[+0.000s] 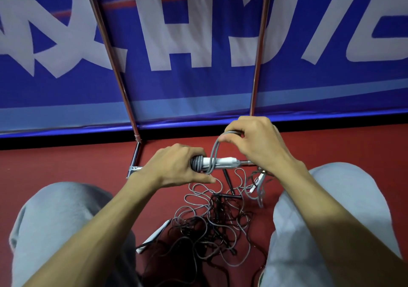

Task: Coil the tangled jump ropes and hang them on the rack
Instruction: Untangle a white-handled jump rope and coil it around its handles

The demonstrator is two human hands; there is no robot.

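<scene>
**Grey jump rope, part-wound, held over the floor tangle**

Item 1. Left hand: fingers curled tight round one end of the white handles, clamping the turns of grey rope already wound there. Purpose, as judged: to keep the finished turns from slipping while more cord goes on.

Item 2. Right hand: thumb and fingertips pinch a doubled loop of the same grey rope, lifted above the handles. The loop runs down from the pinch, passes round the handles just beside the left hand's thumb. Held taut, likely so the next turn lies snug.

Item 3. Tangle: grey and black cords heaped on the red floor between the knees, below both hands and apart from them. A loose white handle lies at its left edge.

Item 4. Rack: metal uprights rising before a blue banner; its low bar runs just behind the held handles. Whether they touch, cannot tell. No coil hangs on the visible part.

Status, judged: first rope mid-coil; the rest unsorted.
</scene>
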